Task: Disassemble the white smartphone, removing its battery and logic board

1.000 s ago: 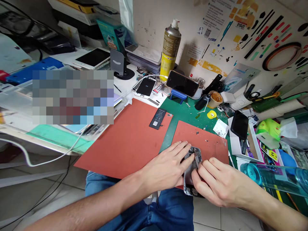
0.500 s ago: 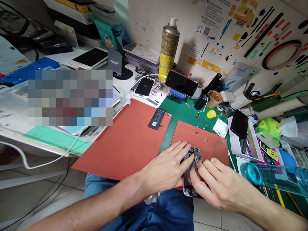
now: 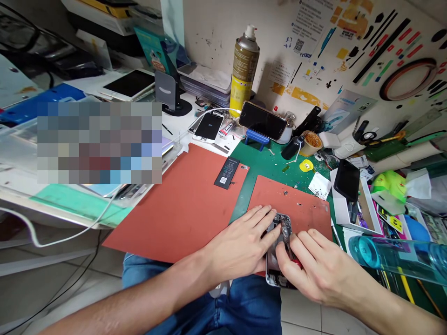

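Phone housing (image 3: 274,261): it lies face-open on the small red mat (image 3: 303,204), at the near edge of the tabletop (image 3: 268,163), with its lower end over the person's lap.

Head view, hands:
- The left hand (image 3: 240,246) lies flat, fingers extended and close together. Its fingertips press on the upper left edge of the housing and hold it down.
- The right hand (image 3: 314,270) is closed in a pinch on a screwdriver (image 3: 285,229). The knurled metal shaft points into the upper part of the housing. The tip is hidden among the inner parts, so its exact seat cannot be told.

Head view, state of the work:
- The screen is off the housing and the inner parts are exposed.
- A battery (image 3: 226,173) lies apart on the large red mat (image 3: 181,209), well clear of the housing. Whether it comes from this phone cannot be told.
- A few small screws (image 3: 285,191) lie loose on the small red mat above the housing, which suggests that some fasteners are already out.
- Boards and brackets are visible inside the housing, so by this evidence the work inside is partly done and not finished.

Head view, surroundings:
- A second phone (image 3: 262,121) stands on a blue stand at the back of the tabletop, beside a spray can (image 3: 244,70).
- A clear blue bottle (image 3: 394,258) lies across the view near the right forearm.
- Tools and scraps crowd the right side.
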Motion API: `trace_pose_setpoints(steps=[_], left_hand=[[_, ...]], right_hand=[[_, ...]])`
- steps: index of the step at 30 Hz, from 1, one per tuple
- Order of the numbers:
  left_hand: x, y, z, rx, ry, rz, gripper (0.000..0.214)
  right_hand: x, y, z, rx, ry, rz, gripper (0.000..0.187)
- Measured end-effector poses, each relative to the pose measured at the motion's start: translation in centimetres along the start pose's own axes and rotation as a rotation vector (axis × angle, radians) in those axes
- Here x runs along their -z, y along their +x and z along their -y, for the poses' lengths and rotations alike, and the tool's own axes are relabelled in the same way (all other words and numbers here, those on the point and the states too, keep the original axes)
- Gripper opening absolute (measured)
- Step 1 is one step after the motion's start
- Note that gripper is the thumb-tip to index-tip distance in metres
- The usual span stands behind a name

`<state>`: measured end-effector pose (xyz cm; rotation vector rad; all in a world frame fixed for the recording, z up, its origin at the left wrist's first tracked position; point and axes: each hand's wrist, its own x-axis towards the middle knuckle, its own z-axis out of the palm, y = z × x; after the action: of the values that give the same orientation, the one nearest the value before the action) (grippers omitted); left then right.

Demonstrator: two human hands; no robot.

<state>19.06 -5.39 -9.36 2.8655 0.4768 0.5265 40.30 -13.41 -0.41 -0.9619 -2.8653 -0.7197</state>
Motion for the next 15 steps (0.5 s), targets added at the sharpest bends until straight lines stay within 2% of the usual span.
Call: trace_pose_setpoints(steps=[8, 15], left_hand=[[-0.19, -0.06, 0.05, -0.002, -0.006, -0.016, 0.055], [-0.01, -0.05, 0.15, -0.011, -0.009, 0.016, 0.058]], right_hand=[[-0.32, 0.02, 0.19, -0.031, 0.002, -0.003, 0.026], [-0.14, -0.37, 0.49, -0.032, 0.008, -0.009, 0.03]])
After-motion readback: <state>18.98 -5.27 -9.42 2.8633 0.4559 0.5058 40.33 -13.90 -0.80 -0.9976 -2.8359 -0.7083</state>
